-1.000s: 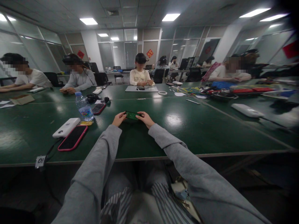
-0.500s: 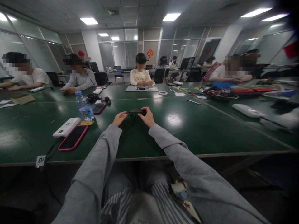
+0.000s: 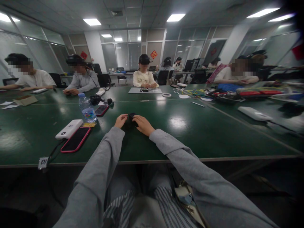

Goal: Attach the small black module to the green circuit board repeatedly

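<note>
A small black digital clock (image 3: 132, 116) is held just over the green table, turned so that its display no longer faces me. My right hand (image 3: 143, 124) is closed on its right side, the fingers laid over the top and hiding much of it. At the clock's left edge is my left hand (image 3: 121, 121), its fingers bent and drawn together against that side. The exact contact of the left fingertips is too small to see clearly.
Left of my hands stand a water bottle (image 3: 87, 109), a white power bank (image 3: 69, 129) and a pink-edged phone (image 3: 76, 139). Another phone (image 3: 102, 110) lies behind. Across the table (image 3: 201, 139) sit several people. Cables and a white device (image 3: 254, 114) lie right.
The clock has turned, and its green digits have gone from view. My right hand has shifted left and over its top. My left fingers have curled in to the clock.
</note>
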`<state>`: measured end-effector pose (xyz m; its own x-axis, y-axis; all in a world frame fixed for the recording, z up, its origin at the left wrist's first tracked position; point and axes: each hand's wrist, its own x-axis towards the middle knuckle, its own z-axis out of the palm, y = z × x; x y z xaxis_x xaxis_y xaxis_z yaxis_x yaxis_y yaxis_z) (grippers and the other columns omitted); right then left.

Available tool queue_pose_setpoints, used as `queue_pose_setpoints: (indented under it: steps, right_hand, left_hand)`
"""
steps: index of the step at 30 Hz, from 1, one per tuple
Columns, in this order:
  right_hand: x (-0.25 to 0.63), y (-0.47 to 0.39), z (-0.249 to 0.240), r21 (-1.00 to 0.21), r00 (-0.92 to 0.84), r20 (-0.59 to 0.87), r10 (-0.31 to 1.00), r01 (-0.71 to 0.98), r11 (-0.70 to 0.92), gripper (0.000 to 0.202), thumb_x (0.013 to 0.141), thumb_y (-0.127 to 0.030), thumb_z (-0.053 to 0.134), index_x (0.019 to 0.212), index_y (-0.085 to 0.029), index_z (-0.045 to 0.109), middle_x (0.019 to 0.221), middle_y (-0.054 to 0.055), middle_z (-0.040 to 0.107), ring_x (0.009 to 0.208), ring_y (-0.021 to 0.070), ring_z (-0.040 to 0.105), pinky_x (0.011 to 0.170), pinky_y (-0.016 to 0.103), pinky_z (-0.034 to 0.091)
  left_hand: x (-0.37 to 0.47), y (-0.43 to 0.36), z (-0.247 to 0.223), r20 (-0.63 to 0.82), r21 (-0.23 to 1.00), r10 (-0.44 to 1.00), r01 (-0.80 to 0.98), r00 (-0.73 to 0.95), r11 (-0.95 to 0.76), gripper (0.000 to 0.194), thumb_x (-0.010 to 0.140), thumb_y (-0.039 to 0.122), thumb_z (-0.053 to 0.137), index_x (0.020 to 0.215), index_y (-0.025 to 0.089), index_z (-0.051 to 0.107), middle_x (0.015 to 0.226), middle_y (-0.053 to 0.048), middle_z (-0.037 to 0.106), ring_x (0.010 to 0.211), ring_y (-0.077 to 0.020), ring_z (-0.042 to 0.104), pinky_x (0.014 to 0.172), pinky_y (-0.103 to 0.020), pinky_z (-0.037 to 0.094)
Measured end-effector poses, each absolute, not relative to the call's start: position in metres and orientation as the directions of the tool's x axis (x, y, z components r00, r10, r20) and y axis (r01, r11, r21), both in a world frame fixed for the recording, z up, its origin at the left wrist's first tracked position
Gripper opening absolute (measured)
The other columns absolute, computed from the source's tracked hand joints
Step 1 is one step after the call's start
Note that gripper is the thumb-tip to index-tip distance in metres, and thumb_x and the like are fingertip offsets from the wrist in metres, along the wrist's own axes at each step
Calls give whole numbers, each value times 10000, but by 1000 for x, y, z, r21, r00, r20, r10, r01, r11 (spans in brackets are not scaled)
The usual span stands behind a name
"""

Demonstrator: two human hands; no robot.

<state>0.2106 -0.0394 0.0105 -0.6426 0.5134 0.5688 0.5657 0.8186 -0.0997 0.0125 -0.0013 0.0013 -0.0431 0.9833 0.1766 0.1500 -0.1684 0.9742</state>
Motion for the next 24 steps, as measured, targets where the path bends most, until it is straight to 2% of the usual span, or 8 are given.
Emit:
queue_pose_setpoints:
  steps: [3, 7, 10, 13, 18, 24]
  right_hand:
    - [212, -42, 10, -176, -624, 552, 554, 562, 808, 457, 769, -255, 647, 1188, -192, 475, 1264, 98, 420, 1211, 247, 363, 1007, 420, 336]
    - [211, -47, 11, -234, -564, 589, 579, 567, 790, 427, 823, -410, 592, 1176, -193, 488, 1217, 106, 437, 1167, 246, 393, 982, 423, 359]
    - [209, -45, 8, -287, -412, 667, 621, 627, 724, 487, 840, -429, 555, 1228, -156, 449, 1213, 138, 411, 1180, 258, 372, 1020, 429, 332]
    - [205, -40, 0, -357, -305, 659, 687, 678, 643, 614, 811, -429, 581, 1294, -112, 372, 1223, 171, 386, 1184, 271, 373, 1028, 426, 337]
    - [201, -36, -9, -419, -316, 509, 801, 721, 551, 666, 818, -421, 561, 1344, -116, 289, 1208, 164, 433, 1121, 241, 464, 971, 387, 405]
    - [201, -38, -8, -434, -321, 466, 825, 730, 529, 643, 833, -416, 542, 1353, -134, 291, 1204, 151, 489, 1078, 243, 521, 934, 392, 435]
  left_hand:
    - [12, -2, 2, 183, 970, 982, 170, -46, -173, 330, 745, 161, 551, 1069, 130, 612, 1016, -115, 656, 892, -176, 614, 810, -342, 488]
    - [12, -5, 3, 194, 967, 980, 179, -43, -183, 329, 741, 161, 550, 1062, 132, 616, 1032, -117, 650, 909, -182, 614, 812, -342, 486]
    - [13, -6, 4, 197, 967, 980, 176, -40, -187, 336, 732, 170, 563, 1060, 126, 618, 1036, -126, 647, 914, -198, 615, 821, -364, 482]
    - [13, -5, 5, 191, 968, 981, 172, -44, -181, 329, 727, 146, 555, 1049, 119, 617, 1022, -124, 650, 920, -197, 613, 837, -368, 477]
    - [14, -2, 3, 188, 973, 981, 144, -47, -180, 299, 723, 90, 535, 1012, 105, 612, 1001, -119, 650, 928, -183, 605, 859, -361, 468]
    - [14, 0, 0, 201, 974, 979, 117, -44, -195, 276, 713, 75, 540, 976, 111, 617, 941, -98, 656, 911, -174, 606, 866, -355, 462]
